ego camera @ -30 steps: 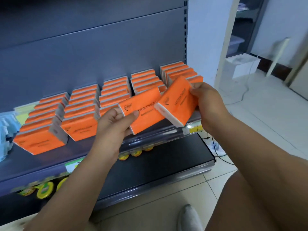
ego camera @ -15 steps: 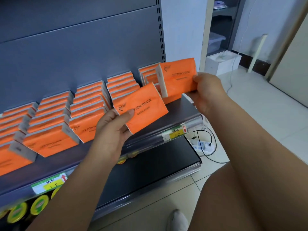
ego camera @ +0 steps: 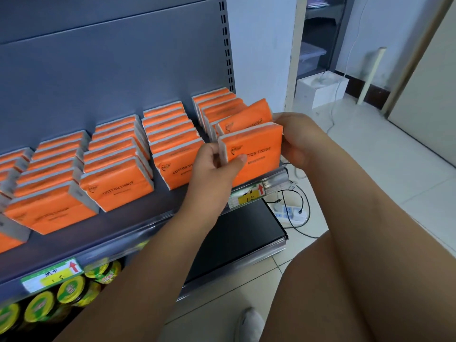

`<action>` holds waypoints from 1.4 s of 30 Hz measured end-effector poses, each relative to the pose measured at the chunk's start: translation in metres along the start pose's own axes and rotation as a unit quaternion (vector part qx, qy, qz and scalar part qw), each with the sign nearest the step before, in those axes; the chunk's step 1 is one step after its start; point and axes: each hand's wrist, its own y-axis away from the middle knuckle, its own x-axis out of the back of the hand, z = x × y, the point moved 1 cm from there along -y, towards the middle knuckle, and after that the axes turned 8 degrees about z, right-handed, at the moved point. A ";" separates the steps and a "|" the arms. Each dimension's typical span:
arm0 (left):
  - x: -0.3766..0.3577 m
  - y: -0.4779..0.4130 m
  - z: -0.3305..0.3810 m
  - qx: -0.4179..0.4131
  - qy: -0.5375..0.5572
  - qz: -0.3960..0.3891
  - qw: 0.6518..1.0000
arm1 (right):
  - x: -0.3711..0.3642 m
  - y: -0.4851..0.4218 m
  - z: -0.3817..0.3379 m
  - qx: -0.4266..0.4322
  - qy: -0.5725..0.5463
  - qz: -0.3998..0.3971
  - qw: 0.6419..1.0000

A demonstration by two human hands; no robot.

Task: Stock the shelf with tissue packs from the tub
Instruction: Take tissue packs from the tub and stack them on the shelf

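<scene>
- A front pack [ego camera: 256,149] is pinched at its left edge by the left hand [ego camera: 212,164], thumb laid on the orange face, so that it is stood upright at the right end of the shelf [ego camera: 148,213], near the front edge
- A tilted pack [ego camera: 249,116] just behind is gripped at its right end by the right hand [ego camera: 298,139], probably to be squared into the same row
- "COTTON TISSUE" is printed on the packs; the yellow price tags [ego camera: 246,196] carry red arrows and handwriting that is hardly legible
- The tub is not seen
</scene>
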 end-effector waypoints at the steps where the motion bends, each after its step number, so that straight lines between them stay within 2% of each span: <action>1: -0.003 -0.001 0.000 -0.001 0.000 0.000 1.000 | 0.001 0.001 0.000 -0.001 -0.004 -0.006 1.000; 3: -0.008 -0.001 0.000 0.001 -0.001 0.002 1.000 | 0.004 -0.002 -0.003 -0.002 0.012 -0.004 1.000; 8: -0.012 -0.002 -0.008 0.004 -0.018 -0.008 1.000 | 0.015 -0.012 -0.003 0.030 0.165 0.036 0.985; 17: -0.011 -0.018 -0.007 0.050 -0.023 -0.006 0.998 | -0.003 -0.016 0.005 -0.056 0.097 0.023 0.993; 23: -0.013 -0.017 -0.012 0.059 -0.032 0.028 0.997 | -0.014 -0.016 0.004 -0.066 0.110 0.021 0.992; 28: -0.019 -0.013 -0.012 0.030 -0.052 0.050 0.997 | -0.018 -0.015 0.003 -0.029 0.159 0.074 0.984; 32: -0.023 -0.011 -0.015 -0.002 -0.085 0.077 0.993 | -0.015 -0.014 0.002 0.029 0.224 0.120 0.967; 36: -0.027 -0.006 -0.024 -0.048 -0.125 0.101 0.986 | -0.013 -0.009 0.000 0.043 0.287 0.139 0.947; 42: -0.032 -0.006 -0.033 -0.086 -0.150 0.119 0.978 | -0.015 0.000 0.000 0.050 0.272 0.149 0.949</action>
